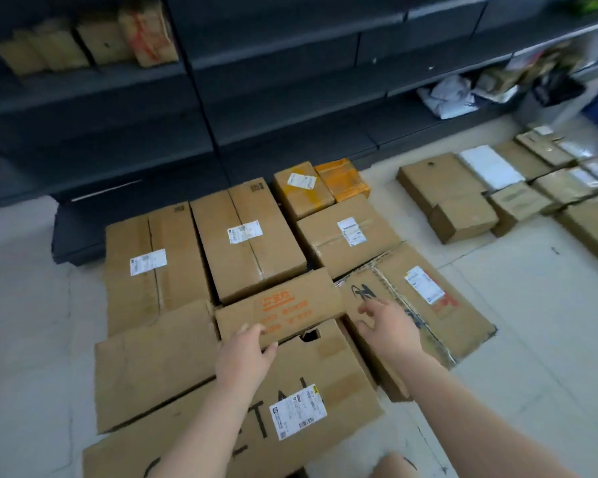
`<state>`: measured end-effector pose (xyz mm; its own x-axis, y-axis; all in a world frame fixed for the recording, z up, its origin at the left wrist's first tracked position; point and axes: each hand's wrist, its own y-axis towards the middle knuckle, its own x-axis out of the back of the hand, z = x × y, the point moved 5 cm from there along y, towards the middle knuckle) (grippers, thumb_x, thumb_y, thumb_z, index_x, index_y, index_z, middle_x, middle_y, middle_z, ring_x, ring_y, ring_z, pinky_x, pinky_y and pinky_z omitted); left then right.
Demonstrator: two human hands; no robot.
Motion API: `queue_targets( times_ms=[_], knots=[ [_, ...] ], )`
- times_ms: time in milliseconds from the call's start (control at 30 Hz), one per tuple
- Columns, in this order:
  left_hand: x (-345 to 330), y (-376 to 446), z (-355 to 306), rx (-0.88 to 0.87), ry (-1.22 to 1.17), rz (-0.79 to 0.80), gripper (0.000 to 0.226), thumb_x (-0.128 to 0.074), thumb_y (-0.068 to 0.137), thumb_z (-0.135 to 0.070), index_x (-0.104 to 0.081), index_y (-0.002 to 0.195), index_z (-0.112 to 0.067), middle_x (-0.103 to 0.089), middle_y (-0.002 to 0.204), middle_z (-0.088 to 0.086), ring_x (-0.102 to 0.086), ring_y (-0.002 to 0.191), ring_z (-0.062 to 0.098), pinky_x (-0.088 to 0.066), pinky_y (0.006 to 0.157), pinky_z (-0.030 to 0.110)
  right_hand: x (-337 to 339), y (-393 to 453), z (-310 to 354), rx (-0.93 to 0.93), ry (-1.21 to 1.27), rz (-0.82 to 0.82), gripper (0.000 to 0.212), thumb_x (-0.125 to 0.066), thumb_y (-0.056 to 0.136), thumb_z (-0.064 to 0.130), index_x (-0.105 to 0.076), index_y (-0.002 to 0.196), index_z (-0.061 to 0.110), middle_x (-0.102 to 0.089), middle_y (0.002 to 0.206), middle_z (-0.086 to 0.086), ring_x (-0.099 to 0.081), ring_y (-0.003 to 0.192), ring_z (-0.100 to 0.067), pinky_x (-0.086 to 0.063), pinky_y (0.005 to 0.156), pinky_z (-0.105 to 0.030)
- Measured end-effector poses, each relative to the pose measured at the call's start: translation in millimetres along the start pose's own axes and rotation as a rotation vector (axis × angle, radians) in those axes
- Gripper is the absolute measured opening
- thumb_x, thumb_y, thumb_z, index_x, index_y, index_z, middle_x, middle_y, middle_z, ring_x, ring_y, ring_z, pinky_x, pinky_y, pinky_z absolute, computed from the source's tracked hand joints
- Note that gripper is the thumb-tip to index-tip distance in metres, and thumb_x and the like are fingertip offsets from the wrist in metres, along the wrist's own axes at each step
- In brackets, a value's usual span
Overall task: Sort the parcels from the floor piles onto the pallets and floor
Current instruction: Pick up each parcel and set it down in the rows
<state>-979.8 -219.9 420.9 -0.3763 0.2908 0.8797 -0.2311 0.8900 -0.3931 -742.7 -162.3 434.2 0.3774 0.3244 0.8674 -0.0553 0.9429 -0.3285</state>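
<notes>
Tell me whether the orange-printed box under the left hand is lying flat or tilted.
Tilted: the orange-printed box leans across neighbouring parcels, its near edge held by the left hand.

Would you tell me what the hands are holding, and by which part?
The left hand grips the orange-printed box at its near left edge; the right hand holds nothing.

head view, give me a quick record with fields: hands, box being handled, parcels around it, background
left hand: left hand grips the near edge of the orange-printed box
right hand: right hand open, fingers spread by that box's right end, over the taped box; contact unclear
handled box: lies across cartons at the middle of the cluster
labelled cartons: two long cartons side by side behind it
front: large lettered carton with a white label
far right: second group of parcels on the floor
background: dark shelving holding a few boxes
</notes>
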Motion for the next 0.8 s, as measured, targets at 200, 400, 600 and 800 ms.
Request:
queue_targets(
  times_ms=[200,400,600,800],
  knots=[
    [2,-36,-161,-0.229,-0.012,0.007,0.034,-0.053,0.091,-0.045,-0.055,0.121,-0.030,-0.055,0.120,-0.010,-0.054,0.111,0.012,-0.046,0.095,0.036,96,-46,-105,-0.106,0.003,-0.083,0.029,-0.051,0.091,0.038,-0.057,0.118,0.030,-0.059,0.118,0.007,-0.056,0.109,-0.017,-0.047,0.080,-0.028],
    [-31,-76,-363,-0.411,0.124,0.012,0.033,-0.052,0.091,-0.046,-0.058,0.117,-0.027,-0.061,0.118,-0.005,-0.057,0.108,0.020,-0.046,0.093,0.037,193,-96,-254,-0.175,-0.098,-0.170,0.035,-0.050,0.093,0.041,-0.054,0.125,0.026,-0.057,0.121,0.004,-0.052,0.116,-0.018,-0.043,0.085,-0.028],
    [-83,-121,-534,-0.557,0.189,0.084,0.035,-0.053,0.090,-0.037,-0.057,0.122,-0.025,-0.061,0.123,0.000,-0.055,0.116,0.022,-0.042,0.091,0.029,268,-128,-395,-0.275,-0.191,-0.195,0.038,-0.046,0.096,0.042,-0.049,0.130,0.026,-0.053,0.129,0.006,-0.046,0.123,-0.017,-0.038,0.089,-0.029],
    [-107,-115,-672,-0.674,0.250,0.077,0.036,-0.049,0.092,-0.038,-0.056,0.123,-0.023,-0.058,0.126,-0.002,-0.053,0.117,0.020,-0.040,0.090,0.031,332,-114,-509,-0.392,-0.156,-0.228,0.039,-0.048,0.095,0.042,-0.049,0.130,0.026,-0.051,0.132,0.006,-0.046,0.123,-0.018,-0.038,0.088,-0.027]
  ],
)
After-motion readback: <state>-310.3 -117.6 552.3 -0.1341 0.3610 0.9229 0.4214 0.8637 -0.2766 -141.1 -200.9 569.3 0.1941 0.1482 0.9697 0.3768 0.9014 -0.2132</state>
